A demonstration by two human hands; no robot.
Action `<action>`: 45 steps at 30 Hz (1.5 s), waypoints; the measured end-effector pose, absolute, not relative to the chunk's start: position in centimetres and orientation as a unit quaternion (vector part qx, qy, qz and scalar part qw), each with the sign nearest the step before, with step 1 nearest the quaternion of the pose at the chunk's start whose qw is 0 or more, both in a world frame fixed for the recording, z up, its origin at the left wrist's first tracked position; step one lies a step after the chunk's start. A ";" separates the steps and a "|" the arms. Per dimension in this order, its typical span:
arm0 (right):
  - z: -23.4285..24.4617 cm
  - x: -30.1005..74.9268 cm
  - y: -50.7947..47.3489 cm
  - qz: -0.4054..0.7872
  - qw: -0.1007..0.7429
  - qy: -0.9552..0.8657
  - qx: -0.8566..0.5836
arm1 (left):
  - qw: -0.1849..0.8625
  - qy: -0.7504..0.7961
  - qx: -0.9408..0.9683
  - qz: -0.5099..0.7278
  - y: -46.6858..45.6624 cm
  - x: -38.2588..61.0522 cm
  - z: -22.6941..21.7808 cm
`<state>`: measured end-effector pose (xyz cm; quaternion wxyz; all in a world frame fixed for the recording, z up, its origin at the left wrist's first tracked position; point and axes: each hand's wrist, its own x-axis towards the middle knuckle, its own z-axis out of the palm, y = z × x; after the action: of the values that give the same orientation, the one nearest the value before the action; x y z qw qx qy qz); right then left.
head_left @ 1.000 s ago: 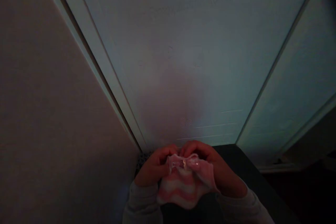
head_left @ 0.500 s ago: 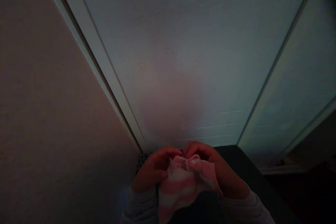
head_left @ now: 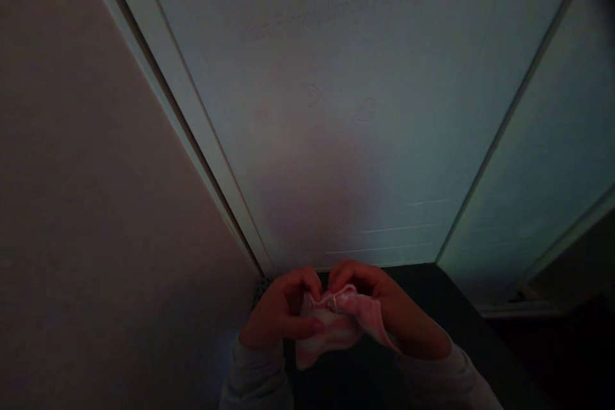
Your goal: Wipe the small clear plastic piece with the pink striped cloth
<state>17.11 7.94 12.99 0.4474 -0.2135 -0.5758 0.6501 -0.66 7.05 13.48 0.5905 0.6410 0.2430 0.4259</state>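
Between my two hands hangs a small pink-and-white striped cloth (head_left: 331, 333), bunched up along its top edge. Thumb and fingers of my left hand (head_left: 283, 307) pinch its left side, the thumb lying across the front. My right hand (head_left: 379, 301) grips the gathered upper right part with bent fingers, and a loose flap drops beside that wrist. The fingertips of both hands nearly meet at the top edge. Dim light hides what kind of cloth piece it is.
A dark flat surface (head_left: 432, 295) lies below the hands. Directly ahead rises a pale panel (head_left: 298, 160) with faint embossed marks. A brownish wall (head_left: 120, 205) stands close on the left, and another pale panel (head_left: 552, 141) is on the right.
The cloth's lower part has been drawn up and hangs shorter. My left hand's fingers have curled further over the top edge, and the right hand has shifted slightly left.
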 end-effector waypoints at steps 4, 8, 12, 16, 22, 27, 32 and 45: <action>13.1 17.1 7.8 0.643 0.440 -0.592 -0.205 | 0.574 0.251 0.662 0.412 6.7 -0.9 13.9; 13.5 17.1 7.6 0.635 0.430 -0.607 -0.210 | 0.600 0.254 0.658 0.378 6.8 -1.4 13.2; 13.7 17.3 7.4 0.648 0.407 -0.613 -0.199 | 0.610 0.209 0.666 0.375 7.0 -2.1 12.5; 13.7 17.6 7.4 0.649 0.397 -0.621 -0.191 | 0.587 0.226 0.678 0.380 6.7 -2.5 13.1; 13.6 17.8 7.6 0.623 0.409 -0.629 -0.220 | 0.576 0.299 0.683 0.334 6.2 -2.8 13.9; 13.5 17.9 7.6 0.626 0.433 -0.607 -0.227 | 0.564 0.415 0.650 0.294 6.7 -4.0 12.7; 13.3 17.7 8.0 0.617 0.421 -0.627 -0.224 | 0.535 0.411 0.608 0.419 6.9 -4.0 12.1; 12.8 17.6 8.6 0.549 0.406 -0.692 -0.235 | 0.604 0.342 0.598 0.401 7.3 -2.4 12.2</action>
<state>17.63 8.57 12.77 0.4058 -0.2351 -0.6921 0.5488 -2.38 7.27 12.17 0.6040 0.5978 0.3423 0.4008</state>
